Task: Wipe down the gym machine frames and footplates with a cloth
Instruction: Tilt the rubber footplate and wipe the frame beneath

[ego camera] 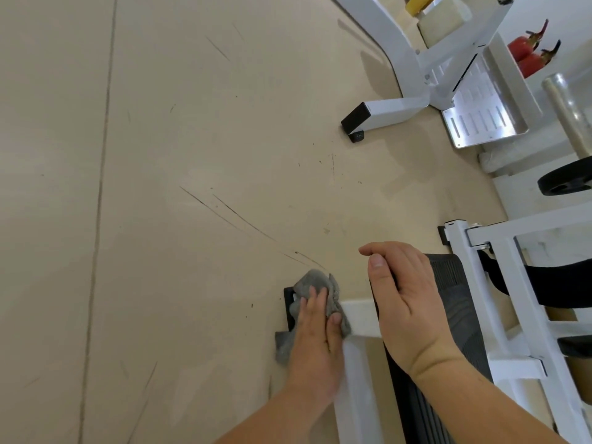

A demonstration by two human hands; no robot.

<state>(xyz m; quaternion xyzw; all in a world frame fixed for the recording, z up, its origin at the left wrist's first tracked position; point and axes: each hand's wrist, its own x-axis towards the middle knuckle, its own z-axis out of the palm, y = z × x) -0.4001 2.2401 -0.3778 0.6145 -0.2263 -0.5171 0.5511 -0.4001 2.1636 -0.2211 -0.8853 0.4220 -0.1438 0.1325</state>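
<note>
My left hand point(315, 334) lay nearest, fingers almost flat and close together, pressing the grey cloth point(315, 285) onto the outer end of the white frame bar point(358, 315), where its black end cap point(289, 304) met the floor point(192, 219). My right hand point(407, 302) rested on the corner of the black ribbed footplate point(455, 283) just beside it, thumb and forefinger nearly straight and holding nothing; the other fingers were hidden. Risk noted: the cloth was bunched, not folded, so a stroke past the cap would likely drag it onto the scuffed floor and carry grit back onto the paint. The bar's sides could also go unwiped. The bar's long axis ran across my view, capped end pointing left, away from the footplate. Beyond stood a second white machine point(397, 107) with a slotted metal plate point(487, 113).
</note>
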